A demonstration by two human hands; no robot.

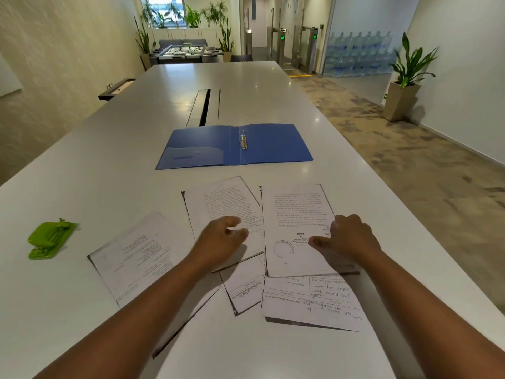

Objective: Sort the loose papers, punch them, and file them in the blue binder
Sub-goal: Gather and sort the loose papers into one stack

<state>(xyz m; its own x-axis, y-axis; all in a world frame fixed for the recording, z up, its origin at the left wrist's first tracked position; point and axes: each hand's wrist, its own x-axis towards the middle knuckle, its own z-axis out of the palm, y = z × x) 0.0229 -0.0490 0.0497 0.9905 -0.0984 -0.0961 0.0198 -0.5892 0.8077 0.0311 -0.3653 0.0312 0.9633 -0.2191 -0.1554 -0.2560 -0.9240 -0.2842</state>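
White counter [109, 165] in an office: loose papers [297, 222] are spread under both hands, the left hand [221, 239] hovering with relaxed fingers, the right hand [349, 236] pressed on a stamped sheet, fingers loosely curled, nothing grasped. Blue binder [235, 146] lies open beyond; green punch [50, 239] left.

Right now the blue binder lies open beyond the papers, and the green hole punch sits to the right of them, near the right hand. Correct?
Not quite. In the head view the green hole punch sits to the left of the papers, out past the left hand, not near the right hand. The blue binder does lie open beyond the papers.
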